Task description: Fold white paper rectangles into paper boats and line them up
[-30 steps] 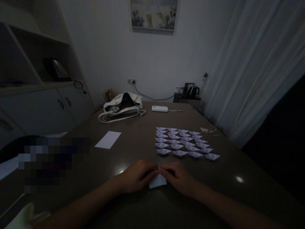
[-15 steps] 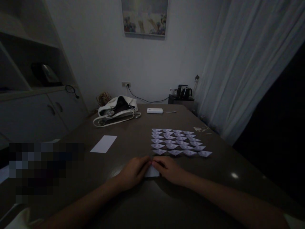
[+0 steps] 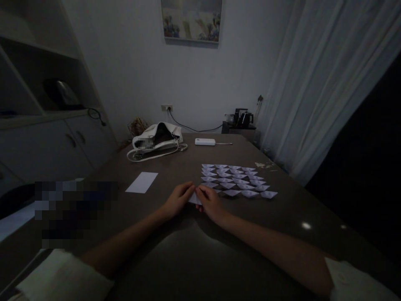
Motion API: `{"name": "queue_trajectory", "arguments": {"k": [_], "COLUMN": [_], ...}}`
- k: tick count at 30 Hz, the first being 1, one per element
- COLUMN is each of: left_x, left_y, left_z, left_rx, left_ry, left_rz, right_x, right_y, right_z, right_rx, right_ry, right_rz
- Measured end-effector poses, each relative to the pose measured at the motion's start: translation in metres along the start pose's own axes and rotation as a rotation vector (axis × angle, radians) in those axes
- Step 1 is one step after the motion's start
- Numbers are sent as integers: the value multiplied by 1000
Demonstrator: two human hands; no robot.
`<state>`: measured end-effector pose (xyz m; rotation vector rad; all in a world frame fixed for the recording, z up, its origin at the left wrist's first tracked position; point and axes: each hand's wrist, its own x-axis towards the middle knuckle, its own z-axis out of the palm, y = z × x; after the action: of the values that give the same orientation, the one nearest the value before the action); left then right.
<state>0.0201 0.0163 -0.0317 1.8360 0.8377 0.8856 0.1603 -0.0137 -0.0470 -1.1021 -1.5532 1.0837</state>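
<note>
Between my hands is a small folded piece of white paper (image 3: 194,198), partly hidden by the fingers. My left hand (image 3: 178,200) pinches it from the left, and my right hand (image 3: 211,203) grips its right side with curled fingers. Just beyond my right hand, several folded paper boats (image 3: 240,182) stand in rows on the dark table (image 3: 175,259). My right hand covers part of the nearest row at its left end. A flat white sheet of paper (image 3: 142,182) lies to the left, apart from my left hand.
A white handbag (image 3: 156,142) sits at the far left of the table. Near the back edge lies a white power bank (image 3: 205,142) with a short cable. Small paper scraps (image 3: 265,166) are by the right edge. A pixelated patch hides things at left.
Both hands have moved up and away from me with the folded paper, which now shows less between the fingers. The camera view has shifted slightly.
</note>
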Motion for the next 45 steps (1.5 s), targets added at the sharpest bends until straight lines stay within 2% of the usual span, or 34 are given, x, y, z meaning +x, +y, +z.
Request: {"name": "queue_trajectory", "arguments": {"k": [3,7,13,15,20,23,28,33,37,40,45], "left_x": [-3,-8,-12,-12,-11,-11,-12,-10,-9,-11,-12], "left_y": [-3,-4,2,4,3,4,9,4,-4,-6,0], "left_z": [-1,-2,-2,0,2,3,5,4,3,3,2], "left_rx": [-97,-119,-159,-203,-271,-272,-242,-253,-242,-235,-177], "left_ry": [-53,-19,31,10,16,63,247,162,111,106,167], "left_rz": [-68,-106,-138,-139,-166,-186,-285,-221,-157,-149,-201], "right_x": [-2,-5,-3,-3,-1,0,-1,-2,-1,-1,-2], "right_y": [1,-1,-2,-1,2,4,0,-5,-6,-6,-8], "right_z": [-2,-3,-4,-4,-4,-4,-4,-5,-6,-6,-5], "right_rx": [18,58,170,207,271,301,339,341,345,342,359], "right_ry": [0,-15,-1,7,97,121,183,208,124,75,94], "right_rz": [-6,-25,72,99,143,135,142,173,180,178,210]}}
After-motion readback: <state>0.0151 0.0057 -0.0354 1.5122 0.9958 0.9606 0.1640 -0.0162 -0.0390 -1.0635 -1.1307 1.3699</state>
